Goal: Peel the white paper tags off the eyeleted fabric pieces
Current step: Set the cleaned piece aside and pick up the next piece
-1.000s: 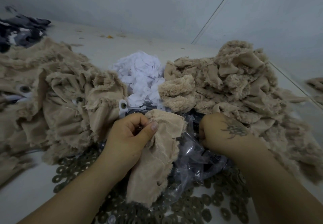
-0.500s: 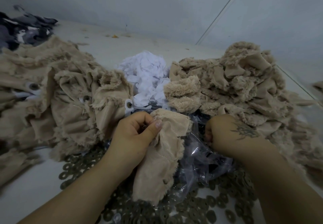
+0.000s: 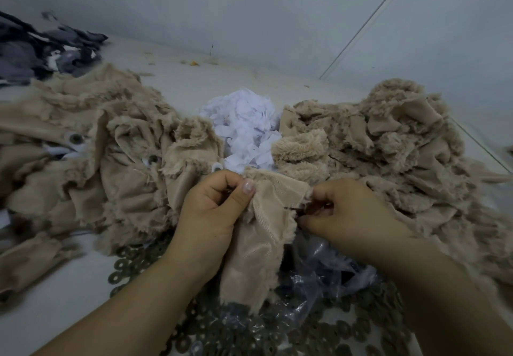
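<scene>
Centrally, both hands (image 3: pixel 280 211) on fabric piece's (image 3: pixel 258 247) frayed edge (piles (image 3: pixel 402 144) flanking).

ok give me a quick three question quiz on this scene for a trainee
1. True or false: the left hand grips the beige fabric piece.
2. What lies between the two beige fabric heaps? A) dark cloth B) the white paper tag pile C) scissors
3. Fill in: the right hand is at the piece's ____ edge.

Key: 1 true; 2 B; 3 right. The small rings and clear plastic bag lie below the hands.
</scene>
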Available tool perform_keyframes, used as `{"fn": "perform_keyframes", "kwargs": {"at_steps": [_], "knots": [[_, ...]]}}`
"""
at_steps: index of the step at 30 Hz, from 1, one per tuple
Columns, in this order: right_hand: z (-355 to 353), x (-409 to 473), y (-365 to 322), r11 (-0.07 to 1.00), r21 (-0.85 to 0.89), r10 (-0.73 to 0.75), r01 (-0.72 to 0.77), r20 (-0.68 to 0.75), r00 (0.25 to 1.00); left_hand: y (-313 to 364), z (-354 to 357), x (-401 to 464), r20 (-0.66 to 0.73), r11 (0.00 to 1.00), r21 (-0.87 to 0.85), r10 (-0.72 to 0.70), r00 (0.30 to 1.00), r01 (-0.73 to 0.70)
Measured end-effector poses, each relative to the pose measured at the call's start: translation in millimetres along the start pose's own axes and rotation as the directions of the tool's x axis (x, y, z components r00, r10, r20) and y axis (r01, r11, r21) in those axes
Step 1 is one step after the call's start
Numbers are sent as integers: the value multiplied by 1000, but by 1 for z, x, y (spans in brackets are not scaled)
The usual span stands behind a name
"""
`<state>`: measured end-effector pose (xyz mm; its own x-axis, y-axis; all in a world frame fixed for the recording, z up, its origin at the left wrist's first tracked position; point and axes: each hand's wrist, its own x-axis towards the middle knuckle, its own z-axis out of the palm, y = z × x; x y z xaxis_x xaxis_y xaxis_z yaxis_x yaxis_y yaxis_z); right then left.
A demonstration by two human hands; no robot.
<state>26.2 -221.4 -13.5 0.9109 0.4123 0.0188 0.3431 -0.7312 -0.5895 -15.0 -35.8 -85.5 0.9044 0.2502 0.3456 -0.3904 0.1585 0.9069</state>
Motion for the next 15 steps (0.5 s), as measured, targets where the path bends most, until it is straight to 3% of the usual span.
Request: {"fn": "perform_keyframes", "kwargs": {"at_steps": [3, 7, 9, 15], "knots": [[16, -2, -6, 912, 409, 14, -20, 19, 1000, 2, 0, 0, 0, 1000, -12, 14, 1000, -14], [40, 3, -3, 713, 701, 39, -13, -20, 999, 2, 4, -1, 9, 992, 106, 72, 997, -73], [44, 4, -1, 677, 735, 24, 24, -55, 998, 1, 5, -3, 22, 989, 130, 71, 997, -73], [52, 4, 3, 706, 691, -37, 158, -187, 982, -1, 6, -4, 15, 986, 155, 53, 998, -55]]}}
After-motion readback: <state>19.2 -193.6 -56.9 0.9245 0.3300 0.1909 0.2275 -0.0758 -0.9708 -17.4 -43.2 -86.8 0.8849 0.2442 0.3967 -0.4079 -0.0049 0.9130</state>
